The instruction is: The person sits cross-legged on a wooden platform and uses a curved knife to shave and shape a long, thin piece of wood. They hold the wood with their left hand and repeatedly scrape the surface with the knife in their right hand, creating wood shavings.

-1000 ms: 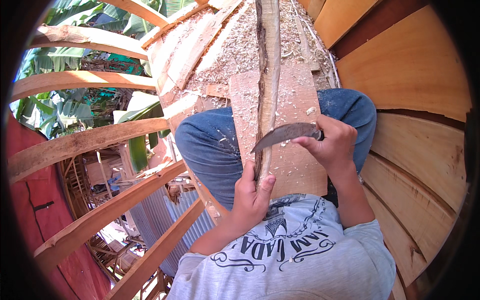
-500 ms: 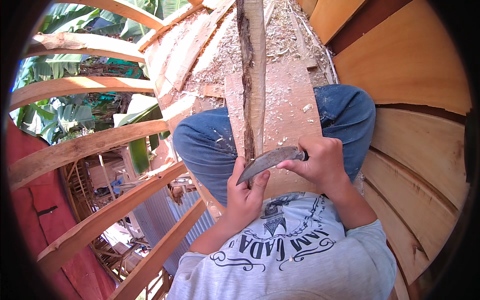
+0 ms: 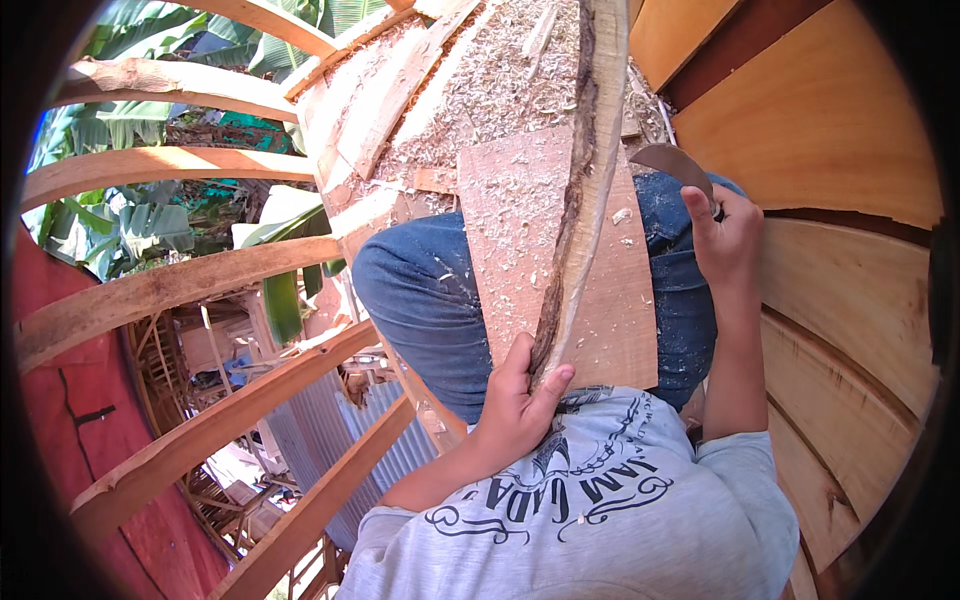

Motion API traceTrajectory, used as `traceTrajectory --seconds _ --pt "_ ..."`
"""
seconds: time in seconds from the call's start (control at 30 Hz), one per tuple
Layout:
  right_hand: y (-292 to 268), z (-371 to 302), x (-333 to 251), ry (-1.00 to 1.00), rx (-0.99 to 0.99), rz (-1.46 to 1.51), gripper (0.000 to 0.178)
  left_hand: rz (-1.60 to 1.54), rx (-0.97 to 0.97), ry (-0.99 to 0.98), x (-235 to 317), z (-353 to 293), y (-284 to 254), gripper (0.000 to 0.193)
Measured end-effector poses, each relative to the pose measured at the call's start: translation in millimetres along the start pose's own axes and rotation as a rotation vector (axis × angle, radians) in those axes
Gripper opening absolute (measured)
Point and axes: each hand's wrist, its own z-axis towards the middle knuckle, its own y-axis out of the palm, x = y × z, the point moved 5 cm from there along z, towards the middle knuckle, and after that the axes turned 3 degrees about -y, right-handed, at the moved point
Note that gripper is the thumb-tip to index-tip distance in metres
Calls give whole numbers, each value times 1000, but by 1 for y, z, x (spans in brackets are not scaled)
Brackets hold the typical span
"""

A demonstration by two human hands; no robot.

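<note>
My left hand (image 3: 525,400) is closed round the near end of a long wooden strip (image 3: 592,200), close to my shirt. Dark rough bark runs along the strip's left edge, while its right side is pale bare wood. The strip slants away to the upper right, over a flat board (image 3: 520,220) that lies across my lap. Out to the right, above my right knee, my right hand (image 3: 728,225) grips a knife by its handle. The knife's wide curved blade (image 3: 670,162) points up and to the left, apart from the strip.
Wood shavings (image 3: 500,85) cover the floor ahead and dot the lap board. A wall of wooden planks (image 3: 810,130) stands close on my right. Curved wooden rails (image 3: 180,285) line the left side, with banana leaves and a corrugated metal sheet (image 3: 340,440) beyond.
The knife has swung from across the strip's near end out to the right with my right hand. The strip has gone from nearly straight ahead to slanting rightward.
</note>
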Motion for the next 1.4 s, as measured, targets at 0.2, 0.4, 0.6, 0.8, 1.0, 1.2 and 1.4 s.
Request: traceTrajectory --seconds 0.2,0.4,0.6,0.8,1.0,1.2,1.4 --pt "16 -61 -64 -292 -240 83 66 -287 73 -214 1 8 -4 19" --pt "29 -64 -72 -375 -200 35 71 -106 93 -66 -1 1 -6 22" --pt "31 -52 -70 -405 -150 -1 73 -159 101 -93 -3 3 -3 24" --pt "8 5 23 94 64 21 73 -65 -58 -94 -4 -13 3 24" --pt "2 -28 -26 -91 -142 219 69 -361 26 -179 -2 12 -14 28" --pt "23 -50 -68 -230 -269 353 49 -221 -44 -136 2 20 -20 38" --pt "32 -54 -93 -420 -318 288 35 -32 14 11 2 15 -28 36"
